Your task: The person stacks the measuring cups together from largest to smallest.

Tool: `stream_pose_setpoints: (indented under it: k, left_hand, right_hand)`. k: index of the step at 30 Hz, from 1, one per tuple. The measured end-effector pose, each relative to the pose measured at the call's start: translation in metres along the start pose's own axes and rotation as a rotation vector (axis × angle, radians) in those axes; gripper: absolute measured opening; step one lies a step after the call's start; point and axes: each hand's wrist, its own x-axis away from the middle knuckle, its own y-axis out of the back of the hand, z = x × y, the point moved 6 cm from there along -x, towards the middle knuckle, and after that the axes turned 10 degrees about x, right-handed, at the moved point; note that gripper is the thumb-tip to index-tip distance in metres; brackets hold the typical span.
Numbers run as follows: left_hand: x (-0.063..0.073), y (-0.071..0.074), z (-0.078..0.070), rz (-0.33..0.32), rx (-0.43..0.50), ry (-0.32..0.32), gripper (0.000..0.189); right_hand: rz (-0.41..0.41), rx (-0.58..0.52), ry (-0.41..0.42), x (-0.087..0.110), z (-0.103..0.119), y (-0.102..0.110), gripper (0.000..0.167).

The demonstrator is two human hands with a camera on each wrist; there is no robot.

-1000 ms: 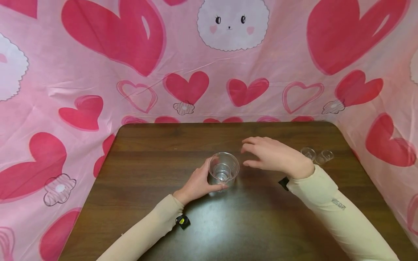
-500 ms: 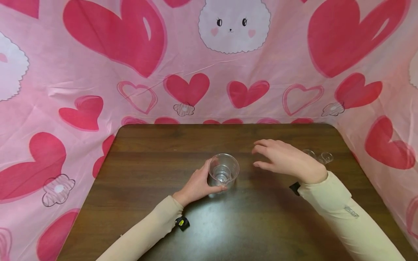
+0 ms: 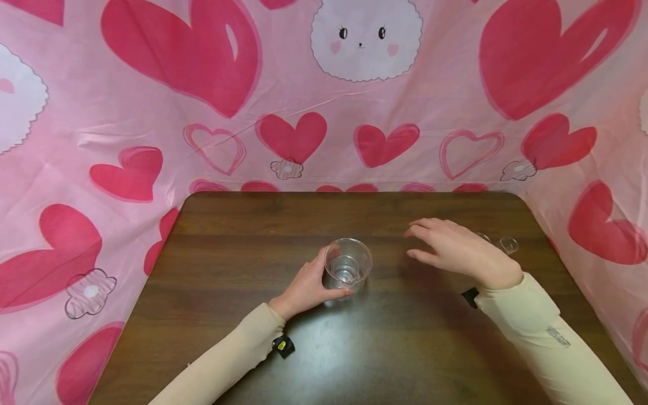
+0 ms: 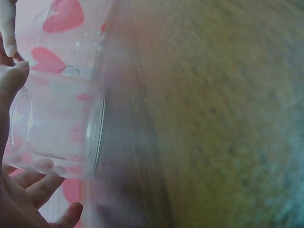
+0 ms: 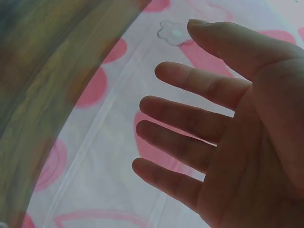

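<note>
A clear, round cup (image 3: 348, 261) stands upright on the table, left of the right hand. Rings show inside it; whether a smaller cup is nested there I cannot tell. My left hand (image 3: 306, 284) grips its left side, thumb at the front. In the left wrist view, fingers curl along the clear wall of the cup (image 4: 57, 121). My right hand (image 3: 450, 244) hovers over the table to the right, holding nothing. Its fingers are spread and relaxed in the right wrist view, where the palm of the hand (image 5: 232, 128) faces the camera.
Small clear cups stand at the back right: one (image 3: 509, 245) shows, another (image 3: 484, 237) is mostly behind my right hand. The brown wooden table (image 3: 243, 225) has a pink heart-patterned cloth (image 3: 334, 101) hanging behind it and at both sides.
My right hand has moved right, away from the large cup and toward the small cups, now covering more of them. The left hand and its cup have stayed in place.
</note>
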Motion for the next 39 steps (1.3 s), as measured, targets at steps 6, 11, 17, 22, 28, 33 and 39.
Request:
stream_pose_setpoints:
  k: [6,11,17,22,28,33,39]
  left_hand:
    - [0.0,-0.001,0.002,0.005,-0.008,0.003,0.102]
    - [0.0,-0.001,0.001,0.007,0.004,-0.007,0.101]
    - [0.0,-0.001,0.0,0.012,0.008,0.004,0.101]
    - [0.0,-0.001,0.0,0.02,0.014,0.015,0.101]
    - [0.001,0.0,-0.001,0.02,0.018,0.015,0.101]
    - [0.0,0.0,-0.001,0.028,0.013,0.011,0.102]
    - [-0.001,0.001,-0.001,0.027,0.007,0.024,0.101]
  right_hand:
    - [0.02,-0.014,-0.057,0.01,-0.015,-0.005,0.037]
    - [0.03,-0.024,-0.101,0.017,-0.028,-0.007,0.034]
    - [0.042,-0.045,-0.126,0.023,-0.04,-0.007,0.034]
    - [0.06,-0.034,-0.15,0.028,-0.05,-0.01,0.037]
    - [0.065,-0.025,-0.162,0.034,-0.059,-0.014,0.037]
    - [0.056,-0.02,-0.177,0.041,-0.069,-0.017,0.035]
    - [0.086,-0.034,-0.205,0.046,-0.083,-0.024,0.035]
